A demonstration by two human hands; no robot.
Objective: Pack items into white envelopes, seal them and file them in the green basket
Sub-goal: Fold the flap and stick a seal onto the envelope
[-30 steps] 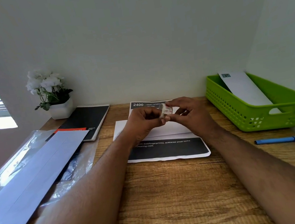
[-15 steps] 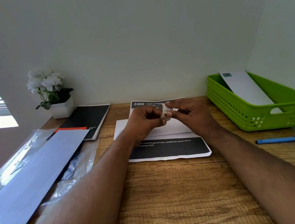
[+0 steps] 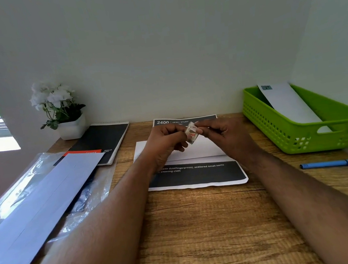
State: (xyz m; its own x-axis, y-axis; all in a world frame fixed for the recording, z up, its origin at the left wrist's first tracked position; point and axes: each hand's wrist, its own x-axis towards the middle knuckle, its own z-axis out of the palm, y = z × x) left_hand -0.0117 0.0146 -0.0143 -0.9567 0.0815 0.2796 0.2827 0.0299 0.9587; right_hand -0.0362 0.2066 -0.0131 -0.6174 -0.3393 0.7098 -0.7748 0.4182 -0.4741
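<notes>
- Envelope lies on the bench, unsealed.
- Both hands' fingers stay clamped on a small sticker, now tilted; sealing looks next.

On the tabletop, envelopes lie left, a notebook behind them, the printed sheet centre, basket right, a pen before it.

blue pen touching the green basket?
Apart. The head view shows the pen lying on the desk in front of the basket, with a strip of bare wood between them.
</notes>
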